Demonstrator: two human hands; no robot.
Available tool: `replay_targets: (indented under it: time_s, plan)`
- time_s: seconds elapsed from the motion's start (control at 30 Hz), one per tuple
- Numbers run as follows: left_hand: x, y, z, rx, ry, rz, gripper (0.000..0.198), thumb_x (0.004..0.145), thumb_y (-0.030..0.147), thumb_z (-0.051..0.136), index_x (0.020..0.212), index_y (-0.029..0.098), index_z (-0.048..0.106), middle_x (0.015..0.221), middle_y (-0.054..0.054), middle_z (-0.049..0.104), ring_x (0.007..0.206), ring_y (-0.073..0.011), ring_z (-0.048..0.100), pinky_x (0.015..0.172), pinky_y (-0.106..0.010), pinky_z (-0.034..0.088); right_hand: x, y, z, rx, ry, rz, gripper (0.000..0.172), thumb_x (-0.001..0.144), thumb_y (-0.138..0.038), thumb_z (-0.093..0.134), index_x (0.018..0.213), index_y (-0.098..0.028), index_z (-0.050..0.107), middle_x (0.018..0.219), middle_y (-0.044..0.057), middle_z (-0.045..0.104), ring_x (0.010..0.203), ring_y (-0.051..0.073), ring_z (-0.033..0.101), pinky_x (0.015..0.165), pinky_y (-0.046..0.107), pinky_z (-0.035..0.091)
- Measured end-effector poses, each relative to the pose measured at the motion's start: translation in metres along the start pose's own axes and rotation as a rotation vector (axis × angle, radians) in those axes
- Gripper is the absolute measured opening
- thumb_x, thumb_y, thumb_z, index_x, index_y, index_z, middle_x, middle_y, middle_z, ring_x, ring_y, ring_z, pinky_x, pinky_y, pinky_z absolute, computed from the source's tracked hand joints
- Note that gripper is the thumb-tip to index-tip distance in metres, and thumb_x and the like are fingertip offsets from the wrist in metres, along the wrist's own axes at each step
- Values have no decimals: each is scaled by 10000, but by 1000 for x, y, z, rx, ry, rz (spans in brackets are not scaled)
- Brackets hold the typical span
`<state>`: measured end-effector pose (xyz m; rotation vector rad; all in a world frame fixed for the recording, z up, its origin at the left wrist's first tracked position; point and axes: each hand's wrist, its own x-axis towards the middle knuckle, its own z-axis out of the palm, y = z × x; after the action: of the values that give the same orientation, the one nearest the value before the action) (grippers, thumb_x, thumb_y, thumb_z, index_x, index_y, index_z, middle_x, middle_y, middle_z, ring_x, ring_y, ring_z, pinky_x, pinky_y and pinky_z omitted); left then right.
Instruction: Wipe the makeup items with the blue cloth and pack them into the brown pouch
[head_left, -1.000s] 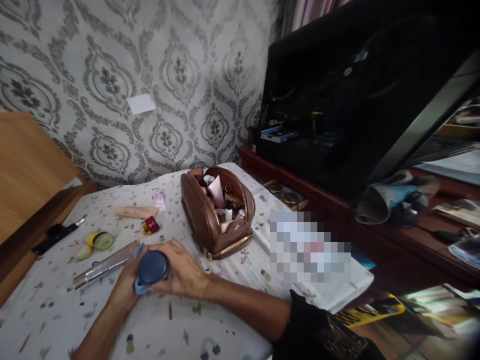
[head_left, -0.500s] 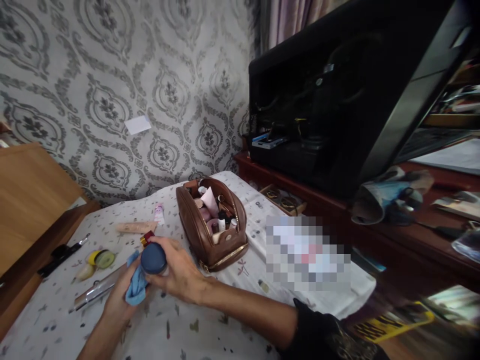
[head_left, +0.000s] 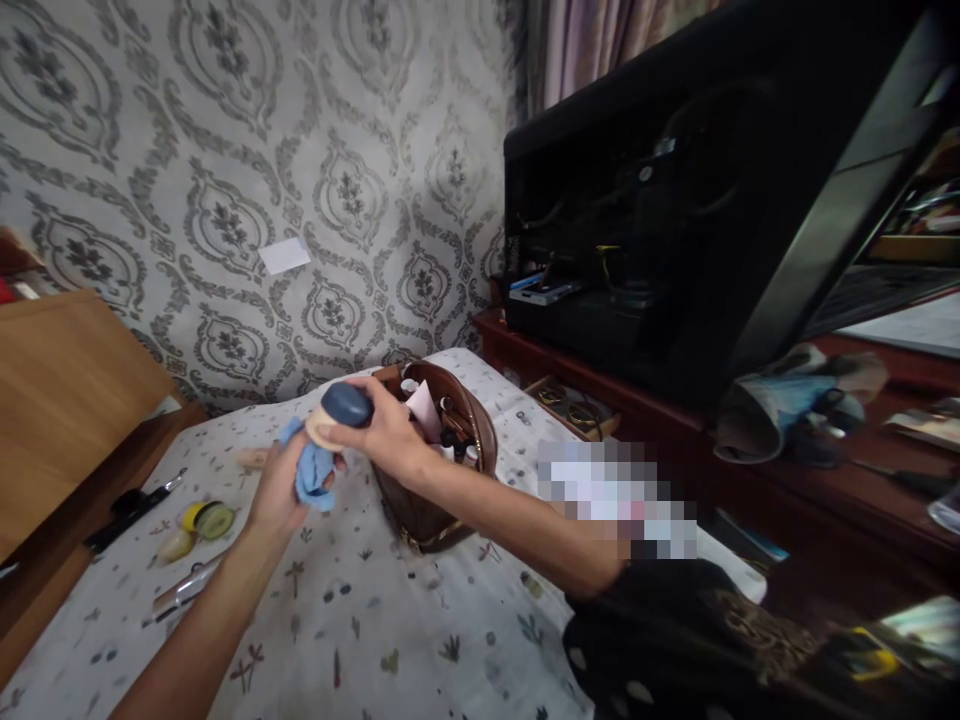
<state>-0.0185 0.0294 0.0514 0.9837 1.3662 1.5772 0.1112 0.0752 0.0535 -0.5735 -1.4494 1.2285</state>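
My right hand (head_left: 390,432) grips a beige bottle (head_left: 321,424) with a rounded dark blue cap (head_left: 347,404), held tilted above the bed sheet. Bunched in my left hand (head_left: 277,485) is a light blue cloth (head_left: 315,474), pressed against the bottle's lower side. The bottle's label and base are hidden by the hands and cloth. Just behind my right wrist stands an unzipped brown cosmetic bag (head_left: 480,420), holding a pale pink tube (head_left: 424,408), brushes (head_left: 454,418) and several small containers. My right forearm hides part of the bag.
On the patterned sheet (head_left: 420,640) to the left lie a yellow-and-green jar (head_left: 210,519), a silver tube (head_left: 180,592) and a black strap-like item (head_left: 135,510). A beige tube (head_left: 253,458) is partly hidden. A black television (head_left: 637,220) stands on the right.
Both hands have risen and moved right with the bottle and cloth, closer to the bag. The bottle has turned, so its beige side shows. My right forearm now covers more of the bag.
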Motion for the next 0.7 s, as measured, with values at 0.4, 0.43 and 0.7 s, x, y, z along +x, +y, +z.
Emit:
replay_targets:
  time_s: [0.4,0.43,0.7]
  plan:
    - [74,24,35,1420,-253,779,282,882,207,489,1111,180,652,1130,-116,681,1100,-279,630,946,-349,479,57,20,-38,403,298,192,540,623,-325,814,1044,-225,491,960,-13,617,798,131,622,766,308,565]
    - [80,24,39,1491,-278,780,307,891,201,480,1154,179,637,1179,-120,672,1136,-278,619,961,-351,478,62,24,-40,364,335,166,565,617,-335,813,1064,-229,485,992,-5,617,836,142,625,799,323,560]
    - [124,25,57,1645,-513,665,333,874,242,501,1160,149,644,1122,-152,728,1042,-306,684,864,-366,521,76,39,-46,-130,432,-62,616,666,-413,758,1167,-211,462,1137,58,607,1089,219,593,1044,387,430]
